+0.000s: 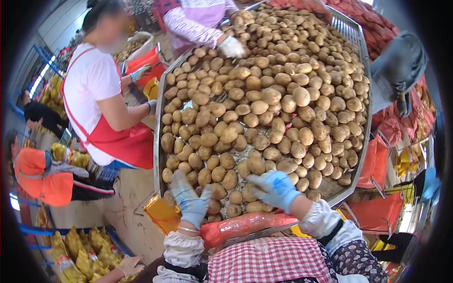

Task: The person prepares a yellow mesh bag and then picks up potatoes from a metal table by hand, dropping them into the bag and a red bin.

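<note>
A large heap of brown potatoes (301, 96) covers the metal-rimmed sorting table (159, 127) in front of me. My left hand (191, 202), in a blue-and-white glove, is at the near left edge of the heap. Its fingers and thumb are spread, with nothing between them. Gloved the same way, my right hand (277, 189) reaches over the potatoes at the near edge, fingers stretched out to the left. Its fingertips are close to or touching potatoes; I see none held. A red plastic-wrapped roll or padding (243, 227) lies along the table edge between my forearms.
A person in a red apron (134, 141) stands at the left side. Across the table, another person's white-gloved hand (232, 47) rests on potatoes. Red bins (373, 165) hang at the right, and a yellow bin (160, 214) is near my left hand. Filled yellow bags (75, 250) stand lower left.
</note>
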### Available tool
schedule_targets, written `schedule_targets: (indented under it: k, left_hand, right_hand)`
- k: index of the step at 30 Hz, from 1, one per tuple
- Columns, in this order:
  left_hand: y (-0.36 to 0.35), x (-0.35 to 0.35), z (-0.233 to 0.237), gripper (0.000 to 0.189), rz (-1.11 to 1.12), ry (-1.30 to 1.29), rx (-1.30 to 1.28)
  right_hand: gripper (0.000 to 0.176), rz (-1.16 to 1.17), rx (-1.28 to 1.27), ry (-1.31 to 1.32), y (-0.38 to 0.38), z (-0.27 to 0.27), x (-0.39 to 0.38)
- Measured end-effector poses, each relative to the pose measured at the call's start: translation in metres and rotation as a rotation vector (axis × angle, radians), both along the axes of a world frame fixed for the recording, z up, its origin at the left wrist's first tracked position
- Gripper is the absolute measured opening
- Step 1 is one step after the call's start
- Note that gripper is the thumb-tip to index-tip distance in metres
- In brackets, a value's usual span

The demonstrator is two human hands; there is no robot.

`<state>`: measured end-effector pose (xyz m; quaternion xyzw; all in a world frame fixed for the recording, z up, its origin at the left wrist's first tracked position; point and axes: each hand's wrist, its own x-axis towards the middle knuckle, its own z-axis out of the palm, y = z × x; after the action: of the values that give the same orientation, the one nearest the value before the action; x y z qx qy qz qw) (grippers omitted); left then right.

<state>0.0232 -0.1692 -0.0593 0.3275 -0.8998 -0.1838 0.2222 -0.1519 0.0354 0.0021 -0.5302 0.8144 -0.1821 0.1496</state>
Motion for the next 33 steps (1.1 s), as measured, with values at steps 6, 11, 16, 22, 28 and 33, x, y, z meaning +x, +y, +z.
schedule_targets:
  k: [6, 11, 16, 22, 28, 33]
  left_hand:
    - [-0.01, 0.01, -0.016, 0.09, -0.207, -0.381, -0.086]
    - [-0.029, 0.014, 0.007, 0.048, -0.101, -0.448, 0.228]
    - [-0.03, -0.054, -0.003, 0.037, -0.183, -0.115, -0.16]
    - [-0.029, -0.097, -0.023, 0.052, -0.044, -0.46, -0.124]
    - [-0.004, -0.079, -0.011, 0.043, -0.331, 0.02, 0.022]
    - [0.034, -0.019, 0.028, 0.048, -0.478, -0.237, -0.018]
  right_hand:
    - [0.04, 0.26, 0.135, 0.163, -0.035, -0.035, 0.023]
    - [0.044, 0.368, 0.059, 0.067, -0.036, -0.048, 0.029]
    - [0.034, 0.05, -0.233, -0.45, -0.036, -0.053, 0.017]
    - [0.029, -0.487, -0.475, -0.984, 0.0, -0.028, -0.009]
    - [0.05, -0.586, -0.703, -1.714, -0.016, -0.011, 0.011]
    - [0.021, -0.636, -0.794, -1.56, -0.014, -0.001, 0.003]
